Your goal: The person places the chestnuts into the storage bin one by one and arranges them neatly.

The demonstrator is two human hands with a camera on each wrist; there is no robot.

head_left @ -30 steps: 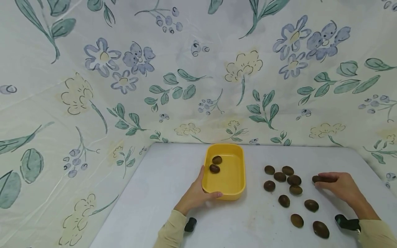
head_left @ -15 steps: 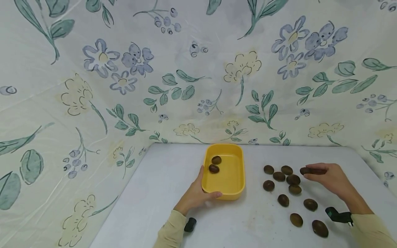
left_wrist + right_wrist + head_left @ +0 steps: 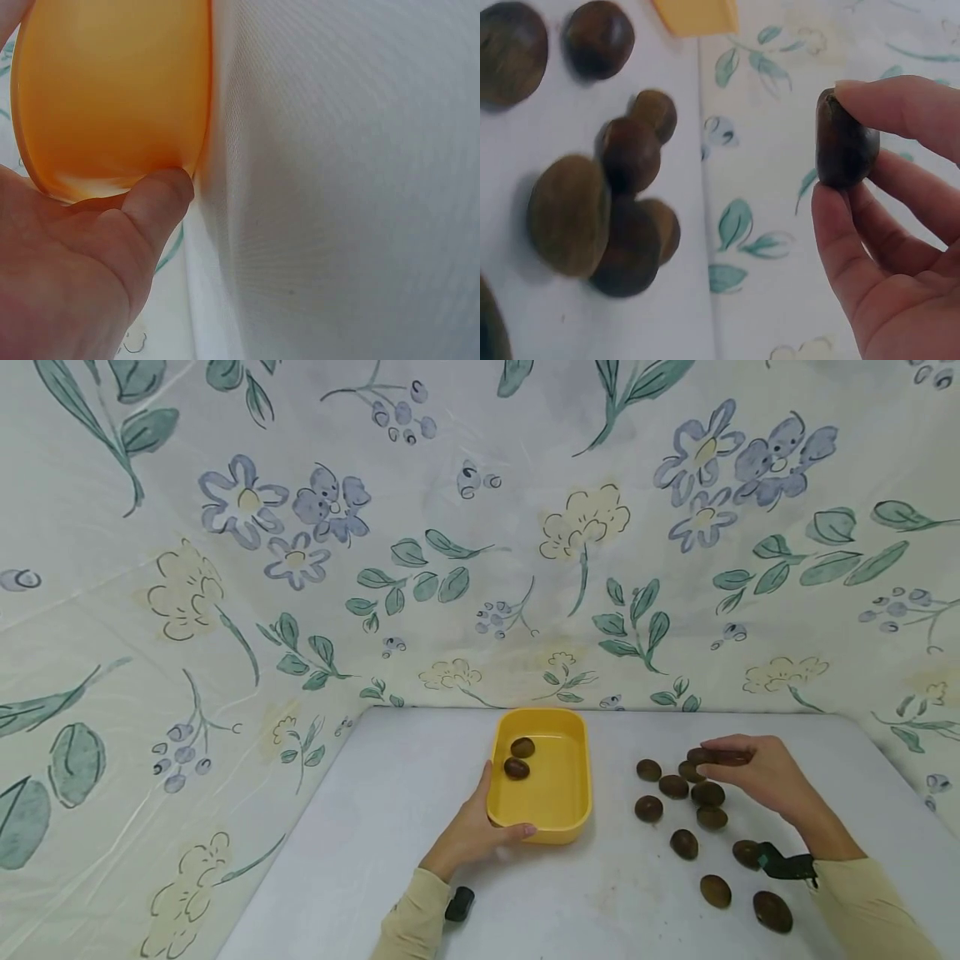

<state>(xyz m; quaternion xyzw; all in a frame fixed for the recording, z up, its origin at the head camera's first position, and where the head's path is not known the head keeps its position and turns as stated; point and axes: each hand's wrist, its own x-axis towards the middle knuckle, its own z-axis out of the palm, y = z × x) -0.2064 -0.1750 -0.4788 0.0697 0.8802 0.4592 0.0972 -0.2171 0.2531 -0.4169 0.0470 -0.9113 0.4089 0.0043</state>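
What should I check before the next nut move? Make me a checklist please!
1. Right hand pinches a brown nut: ok.
2. Left hand holds the yellow box: ok.
3. Box has room beside its two nuts: ok.
4. Held nut apart from the loose nuts: ok.
5. Held nut over the box: not ok, it's off to the right.
6. Grip tight enough: cannot tell.

Smooth yellow plastic tray [image 3: 555, 789], softly glossy brown nuts [image 3: 846, 146], matt white tabletop [image 3: 615, 902], cloth sleeves [image 3: 414, 914].

Right hand [image 3: 765, 777]: farther left, nearer yellow tray [image 3: 555, 793]
Pinched nut [image 3: 846, 144]: carried along
Black wrist device [image 3: 786, 864]: now overlaps another nut [image 3: 745, 853]
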